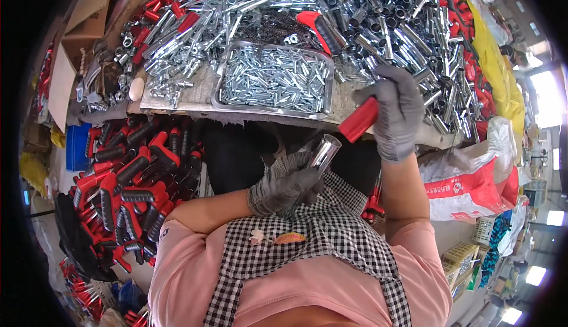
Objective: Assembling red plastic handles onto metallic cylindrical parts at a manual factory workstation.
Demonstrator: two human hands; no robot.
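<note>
My left hand (278,186), in a grey knit glove, is closed around a shiny metal tube (325,152). The tube's open end points up and slightly right, in front of the checked apron (319,226). Up and to the right, my right hand (397,109), also gloved, grips a short red plastic sleeve (359,120), which tilts down toward the tube. A small gap separates the sleeve from the tube. Just beyond both hands, a metal tray (217,93) of small silver pins (272,78) sits at the near edge of the bench.
Loose metal tubes (408,37) heap over the bench's far side, with a red-and-black handle (320,32) among them. Below the bench at left lie piled red-and-black tools (133,179). A cardboard box (89,25) stands far left; a red-and-white sack (464,188) is at right.
</note>
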